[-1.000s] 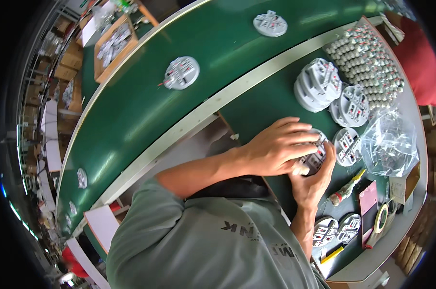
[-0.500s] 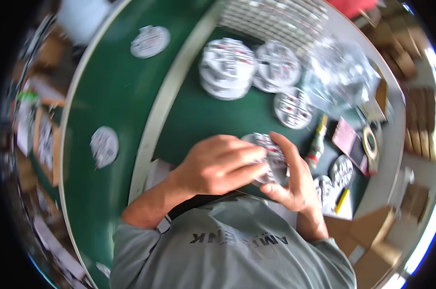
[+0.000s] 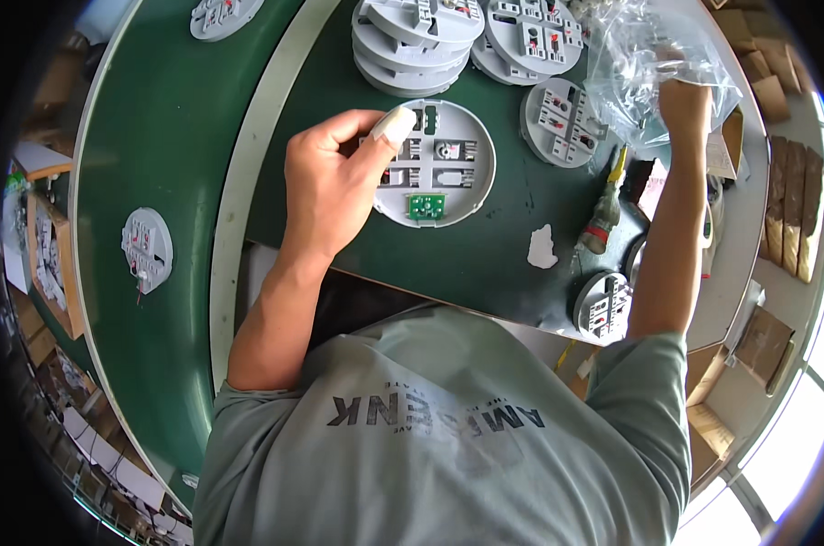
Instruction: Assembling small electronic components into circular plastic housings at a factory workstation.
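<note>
A: Where's the round grey plastic base plate with the small green circuit board?

B: Flat on the dark green tabletop. The left hand pins its left edge, fingers curled, the taped thumb pressing on top.

A: And the right hand?

B: Reaching into the clear plastic bag, fingers closed on something inside; what it is I can't tell.

A: Risks?

B: With only one edge pressed, I'd guess the plate could tip or slide. The yellow-handled tool lies just beside the right forearm, which might knock it.
</note>
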Demonstrator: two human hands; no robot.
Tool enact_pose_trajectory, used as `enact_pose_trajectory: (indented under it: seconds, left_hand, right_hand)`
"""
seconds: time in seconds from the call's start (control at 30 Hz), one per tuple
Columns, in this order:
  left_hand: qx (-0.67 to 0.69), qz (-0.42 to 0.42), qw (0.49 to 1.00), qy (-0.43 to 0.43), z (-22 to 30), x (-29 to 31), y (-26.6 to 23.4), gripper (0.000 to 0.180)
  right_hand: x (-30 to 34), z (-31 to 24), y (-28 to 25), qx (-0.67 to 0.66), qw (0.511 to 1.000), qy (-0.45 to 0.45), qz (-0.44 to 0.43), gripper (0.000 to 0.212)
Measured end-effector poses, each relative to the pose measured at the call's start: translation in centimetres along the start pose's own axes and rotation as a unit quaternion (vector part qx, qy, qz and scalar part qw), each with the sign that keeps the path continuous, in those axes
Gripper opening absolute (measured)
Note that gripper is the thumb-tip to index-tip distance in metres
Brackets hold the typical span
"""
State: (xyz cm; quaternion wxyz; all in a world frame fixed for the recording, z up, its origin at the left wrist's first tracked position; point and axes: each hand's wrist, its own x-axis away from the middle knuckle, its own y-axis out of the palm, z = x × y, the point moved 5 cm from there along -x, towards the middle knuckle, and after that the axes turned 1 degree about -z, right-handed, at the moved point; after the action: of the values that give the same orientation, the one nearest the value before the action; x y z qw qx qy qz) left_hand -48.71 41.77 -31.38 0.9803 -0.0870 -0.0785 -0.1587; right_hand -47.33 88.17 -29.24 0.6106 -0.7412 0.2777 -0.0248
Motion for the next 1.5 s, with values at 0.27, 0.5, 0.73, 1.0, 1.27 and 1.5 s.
enact_pose_trajectory:
  seconds: [0.27,0.5,0.73,1.0,1.27,1.5]
  left_hand:
    - [-0.006,-0.013,1.0,-0.016,-0.1,-0.4,0.0,0.03]
    - [0.006,-0.029,0.999,-0.021,-0.5,-1.0,-0.3,0.03]
    - [0.0,-0.038,0.999,-0.035,-0.5,-1.4,-0.5,0.03]
    - [0.004,-0.037,0.999,-0.037,-0.5,-1.4,-0.6,0.03]
    - [0.013,-0.033,0.999,-0.013,-0.6,-1.3,-0.6,0.03]
    - [0.017,-0.042,0.999,-0.015,-0.7,-1.3,-0.5,0.03]
  right_hand:
    - [-5.5,0.8,7.7,0.11,0.989,-0.027,-0.09,0.039]
    - [-2.1,-0.5,6.8,-0.001,0.995,0.005,0.096,0.037]
    - [-2.4,0.7,6.1,-0.005,0.985,0.002,0.172,0.036]
    - [-2.9,1.6,6.7,0.019,0.986,-0.026,0.161,0.034]
    - [-2.9,1.1,6.3,0.002,0.989,-0.017,0.146,0.033]
    - [-2.0,0.9,5.9,-0.072,0.979,-0.029,0.19,0.028]
